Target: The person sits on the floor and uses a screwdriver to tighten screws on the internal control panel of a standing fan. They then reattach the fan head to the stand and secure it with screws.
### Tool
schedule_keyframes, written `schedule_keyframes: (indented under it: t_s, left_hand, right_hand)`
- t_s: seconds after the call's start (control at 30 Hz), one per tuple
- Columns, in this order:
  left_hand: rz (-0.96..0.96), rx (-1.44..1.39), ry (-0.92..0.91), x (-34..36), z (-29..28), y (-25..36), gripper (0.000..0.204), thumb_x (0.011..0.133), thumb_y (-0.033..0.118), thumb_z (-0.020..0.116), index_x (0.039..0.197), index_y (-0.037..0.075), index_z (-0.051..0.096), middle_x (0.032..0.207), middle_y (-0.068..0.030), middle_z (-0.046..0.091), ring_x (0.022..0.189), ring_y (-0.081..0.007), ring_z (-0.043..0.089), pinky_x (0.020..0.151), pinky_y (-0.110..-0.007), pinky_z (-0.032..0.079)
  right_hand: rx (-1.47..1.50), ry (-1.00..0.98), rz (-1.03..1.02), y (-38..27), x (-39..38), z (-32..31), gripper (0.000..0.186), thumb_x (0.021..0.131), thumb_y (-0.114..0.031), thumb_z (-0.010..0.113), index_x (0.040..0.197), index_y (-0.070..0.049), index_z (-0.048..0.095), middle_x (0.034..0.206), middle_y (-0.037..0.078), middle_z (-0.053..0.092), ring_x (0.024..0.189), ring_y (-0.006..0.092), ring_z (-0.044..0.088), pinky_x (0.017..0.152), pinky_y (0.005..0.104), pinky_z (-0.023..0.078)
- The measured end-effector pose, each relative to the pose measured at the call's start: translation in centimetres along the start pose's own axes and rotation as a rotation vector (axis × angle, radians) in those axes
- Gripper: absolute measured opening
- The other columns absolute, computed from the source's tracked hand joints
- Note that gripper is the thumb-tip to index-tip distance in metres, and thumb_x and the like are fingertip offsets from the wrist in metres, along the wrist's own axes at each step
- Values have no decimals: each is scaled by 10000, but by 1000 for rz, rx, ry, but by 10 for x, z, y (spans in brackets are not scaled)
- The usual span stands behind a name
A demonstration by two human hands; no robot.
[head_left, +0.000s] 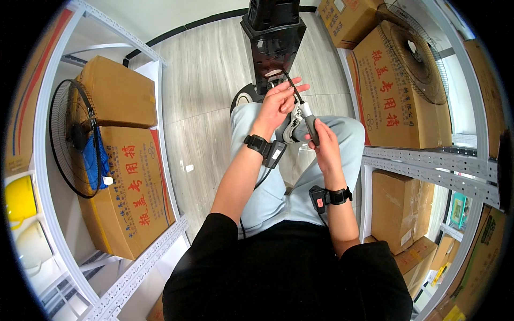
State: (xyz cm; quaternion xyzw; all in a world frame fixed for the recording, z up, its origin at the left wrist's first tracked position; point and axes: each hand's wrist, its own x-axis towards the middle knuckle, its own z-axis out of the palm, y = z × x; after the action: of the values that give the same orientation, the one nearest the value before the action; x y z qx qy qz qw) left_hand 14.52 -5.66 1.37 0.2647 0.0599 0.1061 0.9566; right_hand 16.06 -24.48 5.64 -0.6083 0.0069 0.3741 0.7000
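Note:
A tall, glossy black casing with angled sides [272, 53] stands on the floor in front of me, between my feet. My right hand [324, 142] is closed round the grey handle of a screwdriver-like tool [311, 127]. Above the handle is a white collar, and from it a thin black shaft runs up toward the casing's lower end. Beside that shaft, my left hand [279, 104] is turned partly palm up, with some fingers stretched out and others bent. It appears to hold nothing. The tool's far tip is hard to make out against the dark casing.
Metal shelves [115, 297] flank me on both sides, stacked with cardboard boxes [131, 182]. A black fan guard [72, 139] leans on the left boxes, another [415, 53] on the right ones. Hard hats [20, 200] sit at far left. White scraps [189, 168] lie on the floor.

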Motion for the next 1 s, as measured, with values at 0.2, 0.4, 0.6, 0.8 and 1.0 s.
schedule_keyframes:
  t_s: [0.2, 0.4, 0.6, 0.8, 1.0]
  left_hand:
    - [12, 17, 62, 1, -8, -3, 281, 967, 65, 467, 1234, -8, 509, 1125, -180, 634, 447, -1, 332, 416, -162, 268]
    - [13, 18, 87, -1, 0, -1, 277, 955, 84, 496, 1215, -11, 519, 1123, -179, 639, 448, 5, 332, 424, -159, 268]
    - [-46, 0, 8, -5, 0, 3, 302, 948, 59, 509, 1241, -11, 508, 1106, -164, 649, 447, 3, 339, 416, -152, 269]
    - [-20, 96, 74, 1, -6, -5, 254, 930, 81, 543, 1167, -12, 542, 1085, -171, 651, 449, 9, 329, 431, -150, 275]
    - [-53, 33, 58, -4, 1, 2, 258, 940, 81, 524, 1180, -13, 542, 1081, -161, 654, 450, 11, 332, 422, -151, 267]
  right_hand:
    - [70, -55, 42, -8, -9, 13, 280, 967, -292, 548, 1064, -30, 562, 848, 33, 645, 678, 68, 582, 528, 194, 385]
    - [30, -59, -42, -6, -10, 19, 348, 951, -262, 581, 1188, -25, 489, 921, 80, 672, 708, 82, 601, 557, 189, 408]
    - [211, -70, 126, -7, -6, 13, 335, 937, -258, 603, 1171, -30, 528, 885, 59, 641, 737, 83, 584, 587, 205, 432]
    - [-270, 133, -322, 5, -10, 20, 317, 908, -164, 644, 1153, -7, 519, 929, 45, 594, 753, 114, 588, 638, 246, 484]
    - [223, -87, 129, -9, -13, 11, 268, 909, -135, 636, 1112, -5, 521, 934, 49, 600, 785, 138, 646, 621, 243, 494]
